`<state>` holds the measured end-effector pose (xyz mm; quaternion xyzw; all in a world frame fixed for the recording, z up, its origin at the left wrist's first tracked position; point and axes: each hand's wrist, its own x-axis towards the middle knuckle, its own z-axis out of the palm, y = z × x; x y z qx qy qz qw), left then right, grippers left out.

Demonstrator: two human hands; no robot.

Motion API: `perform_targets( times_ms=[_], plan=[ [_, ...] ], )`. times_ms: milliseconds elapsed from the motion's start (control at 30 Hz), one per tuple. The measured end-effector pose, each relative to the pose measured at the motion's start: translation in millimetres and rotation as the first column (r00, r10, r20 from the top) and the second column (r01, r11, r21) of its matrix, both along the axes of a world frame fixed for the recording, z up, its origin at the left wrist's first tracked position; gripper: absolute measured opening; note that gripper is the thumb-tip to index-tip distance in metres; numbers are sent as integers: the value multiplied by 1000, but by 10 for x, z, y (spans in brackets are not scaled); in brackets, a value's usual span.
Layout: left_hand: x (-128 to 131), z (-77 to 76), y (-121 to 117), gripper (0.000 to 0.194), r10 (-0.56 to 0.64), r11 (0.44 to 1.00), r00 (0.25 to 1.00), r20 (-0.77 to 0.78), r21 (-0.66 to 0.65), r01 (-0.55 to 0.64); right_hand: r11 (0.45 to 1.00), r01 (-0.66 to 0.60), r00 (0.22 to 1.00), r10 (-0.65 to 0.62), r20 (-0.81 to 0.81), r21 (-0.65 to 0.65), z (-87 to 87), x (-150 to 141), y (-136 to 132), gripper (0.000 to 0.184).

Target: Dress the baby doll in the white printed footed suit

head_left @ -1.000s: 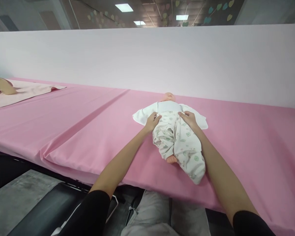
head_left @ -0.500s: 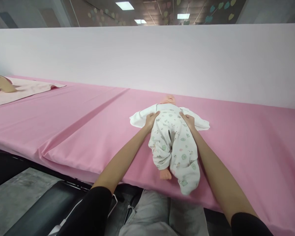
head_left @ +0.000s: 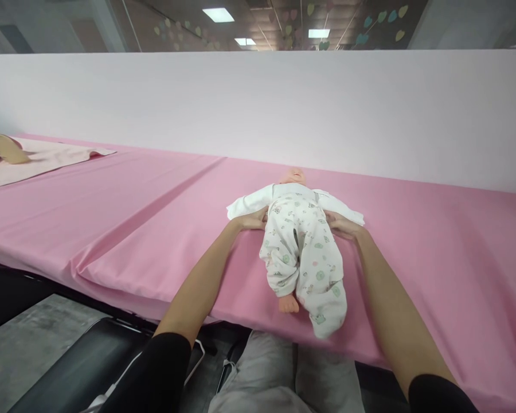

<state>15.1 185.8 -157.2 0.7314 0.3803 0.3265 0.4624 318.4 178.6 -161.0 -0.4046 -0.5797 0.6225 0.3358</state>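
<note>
A baby doll [head_left: 293, 175] lies on its back on the pink-covered table, head toward the wall. It wears a white long-sleeved top [head_left: 253, 201] with the arms spread, and white printed baby trousers [head_left: 322, 258]. A bare foot [head_left: 288, 304] sticks out of one trouser leg; the other leg's end covers the foot. My left hand [head_left: 253, 219] is closed at the trousers' left side by the waist, fingertips partly hidden behind the cloth. On the opposite side my right hand [head_left: 342, 223] grips the trousers likewise, its fingertips tucked out of sight.
The pink sheet [head_left: 155, 229] has a raised fold left of the doll. At the far left, a pale cloth [head_left: 55, 155] bears a tan, shiny object [head_left: 6, 148], partly cut off. A white wall [head_left: 258, 109] stands behind the table. A black chair [head_left: 81, 367] is below left.
Both hands have moved from the front of the trousers' waist outward and down to the doll's sides, with wrists turned inward. The doll lies almost as before.
</note>
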Motion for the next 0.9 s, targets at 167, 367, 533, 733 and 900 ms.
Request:
perform_targets(
  times_ms=[167, 367, 533, 733, 900],
  plan=[
    [142, 31, -19, 38, 5, 974, 993, -117, 226, 22, 989, 37, 973, -69, 222, 146, -9, -52, 28, 41],
    [210, 70, -55, 17, 171, 975, 883, -438, 201, -90, 927, 90, 942, -198, 270, 365, -65, -183, 89, 32],
    [268, 25, -31, 25, 294, 937, 861, -415, 302, -175, 919, 237, 948, -290, 129, 315, -73, -243, 95, 28],
    [289, -121, 87, 18, 569, 726, 813, -122, 538, -428, 797, 361, 912, -409, -8, 485, -15, -341, 111, 29],
    [210, -125, 131, 13, 516, 792, 852, 83, 333, -512, 689, 441, 841, -541, 4, 576, -86, -298, 201, 21]
  ],
)
